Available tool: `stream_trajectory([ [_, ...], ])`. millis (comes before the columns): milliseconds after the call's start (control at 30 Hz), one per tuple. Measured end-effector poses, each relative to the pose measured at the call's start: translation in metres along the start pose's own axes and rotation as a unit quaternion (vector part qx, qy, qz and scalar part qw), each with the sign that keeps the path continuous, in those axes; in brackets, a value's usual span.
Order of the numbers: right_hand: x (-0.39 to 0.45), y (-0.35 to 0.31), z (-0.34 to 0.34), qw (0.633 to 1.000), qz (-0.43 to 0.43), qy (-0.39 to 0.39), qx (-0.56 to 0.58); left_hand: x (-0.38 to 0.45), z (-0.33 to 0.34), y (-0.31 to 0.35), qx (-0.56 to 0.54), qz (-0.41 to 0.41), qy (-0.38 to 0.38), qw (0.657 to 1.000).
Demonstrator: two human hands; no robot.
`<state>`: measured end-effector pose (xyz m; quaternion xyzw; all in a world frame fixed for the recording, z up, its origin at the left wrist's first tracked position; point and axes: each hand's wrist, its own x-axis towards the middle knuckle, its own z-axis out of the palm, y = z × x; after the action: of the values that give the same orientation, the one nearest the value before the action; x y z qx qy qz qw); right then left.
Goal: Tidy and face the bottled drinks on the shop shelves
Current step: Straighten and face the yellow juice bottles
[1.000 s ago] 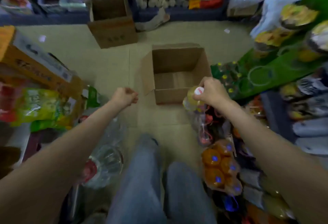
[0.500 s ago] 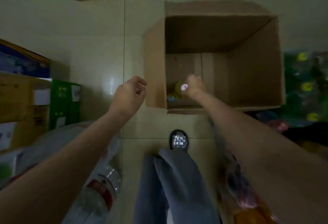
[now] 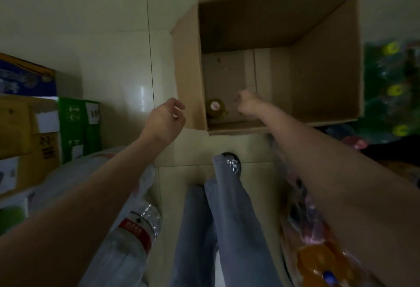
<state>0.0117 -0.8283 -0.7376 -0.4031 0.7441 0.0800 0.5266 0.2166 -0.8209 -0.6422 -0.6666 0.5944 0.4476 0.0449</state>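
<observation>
A small yellowish drink bottle with a white cap (image 3: pixel 215 109) stands upright in the near left corner of an open cardboard box (image 3: pixel 327 64) on the floor. My right hand (image 3: pixel 247 104) is inside the box just right of the bottle, apart from it, fingers curled and holding nothing. My left hand (image 3: pixel 165 120) hovers outside the box's left wall, fingers loosely curled and empty.
Stacked cartons (image 3: pixel 27 127) and a green box (image 3: pixel 78 125) line the left. A large clear water bottle with a red label (image 3: pixel 134 232) lies below my left arm. Packs of orange drinks (image 3: pixel 322 261) sit at lower right, green packs (image 3: pixel 393 91) at right. My legs (image 3: pixel 218 225) are below.
My right hand carried the bottle down into the box, let go of it and moved a little to the right. The view tilted down over the box.
</observation>
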Motion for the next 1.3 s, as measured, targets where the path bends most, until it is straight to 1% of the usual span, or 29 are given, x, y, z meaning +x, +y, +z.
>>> stream_trajectory([
  [133, -0.090, 0.002, -0.085, 0.995, -0.013, 0.059, 0.079, -0.051, -0.037, 0.075, 0.059, 0.043, -0.030, 0.997],
  [233, -0.180, 0.015, -0.145, 0.981, -0.030, 0.147, 0.127, -0.108, -0.066, 0.136, 0.100, 0.098, -0.044, 0.989],
  [300, -0.248, 0.031, -0.170, 0.968, -0.033, 0.195, 0.153, -0.151, -0.077, 0.166, 0.134, 0.132, -0.036, 0.982],
  [400, -0.389, 0.076, -0.186, 0.944, -0.049, 0.285, 0.161, -0.236, -0.080, 0.209, 0.179, 0.221, -0.016, 0.959],
  [467, -0.510, 0.119, -0.168, 0.916, -0.048, 0.362, 0.167, -0.306, -0.064, 0.231, 0.191, 0.287, -0.021, 0.939],
  [500, -0.575, 0.146, -0.150, 0.898, -0.046, 0.404, 0.168, -0.347, -0.051, 0.241, 0.200, 0.323, -0.031, 0.924],
  [533, -0.639, 0.175, -0.130, 0.871, -0.040, 0.452, 0.188, -0.387, -0.033, 0.250, 0.207, 0.360, -0.044, 0.909],
  [600, -0.758, 0.237, -0.077, 0.806, -0.018, 0.533, 0.256, -0.470, 0.009, 0.258, 0.220, 0.422, -0.087, 0.875],
  [633, -0.813, 0.266, -0.041, 0.780, 0.002, 0.556, 0.288, -0.513, 0.031, 0.257, 0.224, 0.450, -0.123, 0.856],
  [667, -0.866, 0.292, -0.004, 0.762, 0.030, 0.565, 0.315, -0.557, 0.054, 0.257, 0.226, 0.482, -0.158, 0.832],
  [767, -1.003, 0.361, 0.106, 0.734, 0.115, 0.572, 0.347, -0.692, 0.118, 0.255, 0.225, 0.572, -0.227, 0.755],
  [833, -1.084, 0.398, 0.180, 0.687, 0.155, 0.614, 0.357, -0.789, 0.158, 0.245, 0.200, 0.621, -0.253, 0.714],
  [900, -1.153, 0.434, 0.258, 0.639, 0.191, 0.644, 0.375, -0.877, 0.203, 0.223, 0.149, 0.659, -0.280, 0.682],
  [967, -1.210, 0.464, 0.338, 0.606, 0.233, 0.660, 0.378, -0.961, 0.250, 0.190, 0.134, 0.675, -0.323, 0.649],
  [1067, -1.292, 0.505, 0.461, 0.591, 0.314, 0.646, 0.366, -1.081, 0.327, 0.130, 0.151, 0.687, -0.382, 0.600],
  [1100, -1.318, 0.517, 0.500, 0.569, 0.342, 0.646, 0.376, -1.122, 0.347, 0.111, 0.160, 0.689, -0.395, 0.586],
  [1133, -1.342, 0.525, 0.533, 0.543, 0.367, 0.648, 0.389, -1.160, 0.364, 0.096, 0.168, 0.697, -0.402, 0.570],
  [1200, -1.392, 0.547, 0.595, 0.493, 0.413, 0.647, 0.409, -1.243, 0.399, 0.068, 0.172, 0.729, -0.408, 0.522],
  [1300, -1.449, 0.583, 0.657, 0.434, 0.454, 0.663, 0.407, -1.351, 0.435, 0.036, 0.187, 0.783, -0.384, 0.452],
])
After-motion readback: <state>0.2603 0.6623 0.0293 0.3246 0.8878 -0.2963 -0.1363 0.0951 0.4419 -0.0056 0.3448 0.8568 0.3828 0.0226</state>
